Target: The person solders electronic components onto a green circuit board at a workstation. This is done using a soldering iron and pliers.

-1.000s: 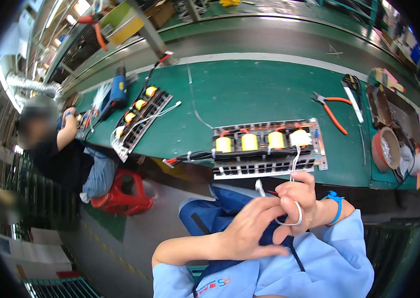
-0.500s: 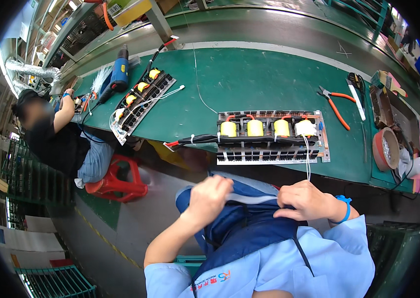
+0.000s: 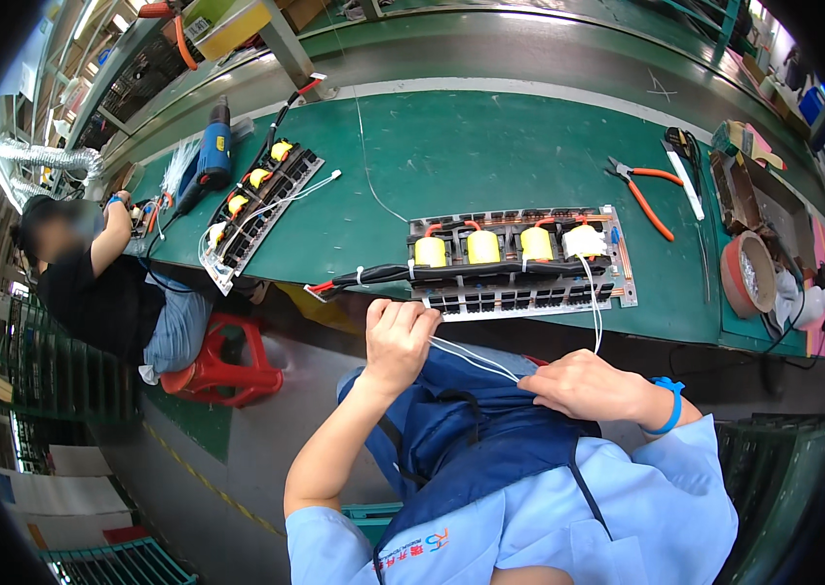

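Observation:
A circuit board assembly point(image 3: 519, 300) with yellow coils point(image 3: 483, 248) lies along the near edge of the green table. Thin white wires point(image 3: 476, 360) run down from its white-wrapped rightmost coil point(image 3: 585, 242) to my right hand point(image 3: 580, 387), whose fingers are closed around them. From there the wires stretch to my left hand point(image 3: 399, 341), closed on their other part, just below the board's left corner. Both hands are above my lap, in front of the table. A thick black cable bundle point(image 3: 373, 277) leaves the board on the left, ending in red leads.
A second board assembly point(image 3: 261, 210) lies at the left beside a blue heat gun point(image 3: 214, 151). Orange-handled cutters point(image 3: 648, 195), a white-handled tool point(image 3: 685, 180) and a round tub point(image 3: 748, 273) sit on the right. A co-worker point(image 3: 91, 283) works at the far left, near a red stool point(image 3: 229, 366).
My left hand has moved up and left toward the board's corner, drawing the white wires out longer. My right hand has shifted slightly left, and the whole view has shifted a little.

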Motion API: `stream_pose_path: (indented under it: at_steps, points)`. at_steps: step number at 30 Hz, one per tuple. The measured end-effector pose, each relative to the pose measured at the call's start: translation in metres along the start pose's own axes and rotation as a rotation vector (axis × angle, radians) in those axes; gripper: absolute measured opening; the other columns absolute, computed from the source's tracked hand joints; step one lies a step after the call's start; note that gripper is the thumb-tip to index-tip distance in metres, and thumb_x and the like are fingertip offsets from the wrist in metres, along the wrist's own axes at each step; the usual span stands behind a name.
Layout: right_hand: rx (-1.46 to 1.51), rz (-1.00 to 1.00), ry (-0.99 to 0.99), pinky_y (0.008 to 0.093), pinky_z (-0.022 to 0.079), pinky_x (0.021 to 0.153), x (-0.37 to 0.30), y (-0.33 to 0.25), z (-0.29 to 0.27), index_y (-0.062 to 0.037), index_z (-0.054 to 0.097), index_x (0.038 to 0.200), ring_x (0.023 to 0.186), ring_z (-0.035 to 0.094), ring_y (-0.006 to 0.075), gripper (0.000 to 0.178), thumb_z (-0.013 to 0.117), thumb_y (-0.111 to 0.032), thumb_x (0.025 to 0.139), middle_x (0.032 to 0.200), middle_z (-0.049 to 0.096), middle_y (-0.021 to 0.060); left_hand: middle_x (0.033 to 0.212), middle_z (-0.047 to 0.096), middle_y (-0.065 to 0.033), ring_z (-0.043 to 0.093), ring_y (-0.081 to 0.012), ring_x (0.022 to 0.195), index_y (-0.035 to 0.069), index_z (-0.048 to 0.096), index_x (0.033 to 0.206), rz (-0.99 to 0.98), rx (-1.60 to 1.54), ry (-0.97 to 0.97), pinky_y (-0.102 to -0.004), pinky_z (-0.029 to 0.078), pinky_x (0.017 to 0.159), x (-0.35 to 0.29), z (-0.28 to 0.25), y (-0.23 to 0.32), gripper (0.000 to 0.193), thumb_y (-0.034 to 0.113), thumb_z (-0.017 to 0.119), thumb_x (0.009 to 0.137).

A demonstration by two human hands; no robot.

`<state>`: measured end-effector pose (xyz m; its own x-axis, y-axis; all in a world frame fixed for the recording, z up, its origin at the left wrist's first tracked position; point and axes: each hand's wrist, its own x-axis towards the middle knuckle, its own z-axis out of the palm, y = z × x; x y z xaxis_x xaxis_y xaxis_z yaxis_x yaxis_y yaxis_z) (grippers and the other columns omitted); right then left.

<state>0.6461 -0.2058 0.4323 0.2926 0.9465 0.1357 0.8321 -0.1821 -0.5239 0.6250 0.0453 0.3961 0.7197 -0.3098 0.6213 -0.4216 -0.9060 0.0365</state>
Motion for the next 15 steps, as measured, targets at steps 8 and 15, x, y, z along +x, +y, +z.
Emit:
stream_pose_path:
  at_steps: [8, 15]
  points:
    - [0.026, -0.011, -0.001, 0.0353, 0.044, 0.048, -0.0003, 0.0030, 0.0029, -0.0005, 0.050, 0.076, 0.057, 0.054, 0.0270, 0.010, 0.053, -0.006, 0.069, 0.061, 0.052, 0.0101, 0.068, 0.050, -0.0023, 0.050, -0.0160, 0.066, 0.008, 0.054, 0.069, -0.013, 0.123, 0.012, -0.0313, 0.034, 0.072, 0.0013, 0.0072, 0.0096, 0.010, 0.009, 0.062, 0.064]
    - [0.039, -0.021, 0.020, 0.0358, 0.043, 0.048, -0.0008, 0.0054, 0.0083, -0.0009, 0.049, 0.073, 0.056, 0.054, 0.0274, 0.007, 0.052, -0.005, 0.068, 0.060, 0.051, 0.0103, 0.068, 0.051, -0.0026, 0.050, -0.0164, 0.065, 0.008, 0.053, 0.068, -0.047, 0.130, -0.003, -0.0321, 0.034, 0.071, -0.0001, 0.0083, 0.0122, 0.010, 0.007, 0.062, 0.063]
